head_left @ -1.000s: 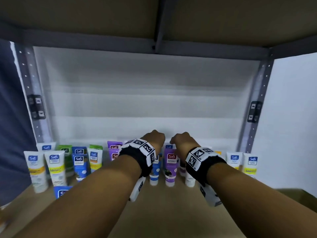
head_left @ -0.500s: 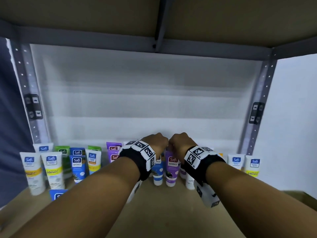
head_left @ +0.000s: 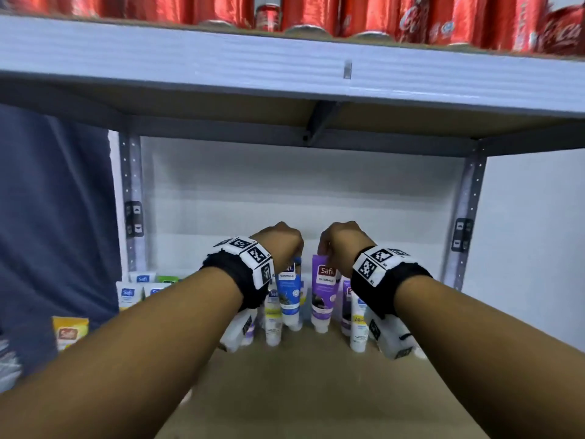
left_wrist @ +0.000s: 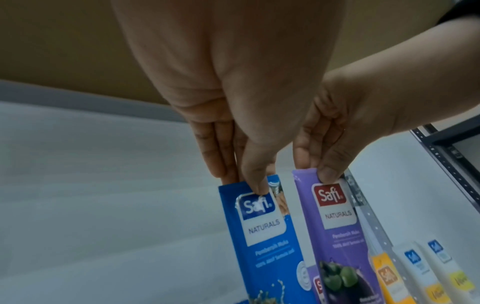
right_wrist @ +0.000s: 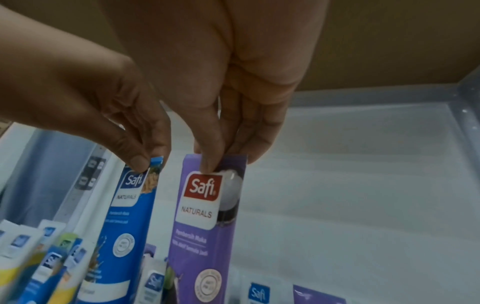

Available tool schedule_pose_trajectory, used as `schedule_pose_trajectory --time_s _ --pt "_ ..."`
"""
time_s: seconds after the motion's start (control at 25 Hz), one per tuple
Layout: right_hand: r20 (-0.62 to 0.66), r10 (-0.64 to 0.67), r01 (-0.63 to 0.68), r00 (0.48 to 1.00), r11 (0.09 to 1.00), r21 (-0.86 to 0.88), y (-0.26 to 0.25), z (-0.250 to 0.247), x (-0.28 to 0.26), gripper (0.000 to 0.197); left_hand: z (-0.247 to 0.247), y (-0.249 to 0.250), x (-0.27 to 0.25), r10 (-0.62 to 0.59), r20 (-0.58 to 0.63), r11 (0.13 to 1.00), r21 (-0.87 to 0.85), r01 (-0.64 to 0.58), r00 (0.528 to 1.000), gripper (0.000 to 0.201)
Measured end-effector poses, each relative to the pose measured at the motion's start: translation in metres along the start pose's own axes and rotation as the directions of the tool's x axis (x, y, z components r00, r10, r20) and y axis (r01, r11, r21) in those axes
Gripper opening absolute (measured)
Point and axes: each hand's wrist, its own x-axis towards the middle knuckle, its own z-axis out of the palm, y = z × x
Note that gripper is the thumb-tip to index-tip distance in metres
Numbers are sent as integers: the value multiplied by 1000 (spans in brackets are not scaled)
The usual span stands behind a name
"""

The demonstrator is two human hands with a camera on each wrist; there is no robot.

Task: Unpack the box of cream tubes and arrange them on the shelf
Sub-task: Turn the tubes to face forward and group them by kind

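Observation:
My left hand pinches the top seam of a blue Safi tube between thumb and fingers. Beside it my right hand pinches the top of a purple Safi tube the same way. Both tubes hang cap down, side by side, a small gap between them, above the back of the brown shelf board. The left wrist view shows the blue tube with the purple tube to its right. In the right wrist view the purple tube is central and the blue tube left.
More tubes stand cap down around the held pair: white and green ones at the left, a yellow one nearer, white ones on the right. Just overhead, the upper shelf beam carries red cans. A blue cloth hangs left.
My hands have moved apart, and the blue and purple tubes they hold are now separated. The head view has pulled back, bringing the upper shelf and its red cans into sight.

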Motion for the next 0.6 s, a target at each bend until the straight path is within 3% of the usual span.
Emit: schedule_pose_trajectory --time_s 0.28,0.6 --pt "-54 -45 49 998 996 73 -66 -27 -39 19 -36 -15 -96 -108 -57 993 -45 105 993 20" --pt "24 -139 131 990 970 203 -138 12 -86 21 -5 -45 -201 -237 -4 963 -131 235 971 15"
